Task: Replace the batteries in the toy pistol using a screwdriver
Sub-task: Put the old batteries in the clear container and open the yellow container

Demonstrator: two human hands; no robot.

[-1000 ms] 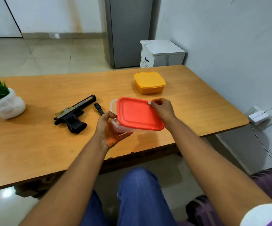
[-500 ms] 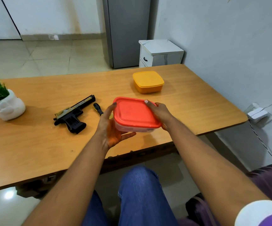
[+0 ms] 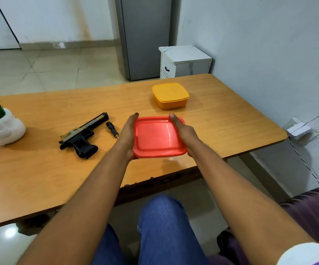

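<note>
Head view: red-lidded clear plastic box (image 3: 157, 136) clasped between left hand (image 3: 128, 132) and right hand (image 3: 183, 131), fingers flat. Near wooden table (image 3: 40, 173) edge; could slip off.

A wooden table (image 3: 40, 169) with rounded corners carries the items. A white planter (image 3: 4, 129) with green foliage is placed at the left edge. A toy pistol (image 3: 82, 136) is laid flat near the centre, with a screwdriver (image 3: 112, 129) just beside its muzzle. A closed yellow container (image 3: 170, 95) is positioned toward the far right.
</note>
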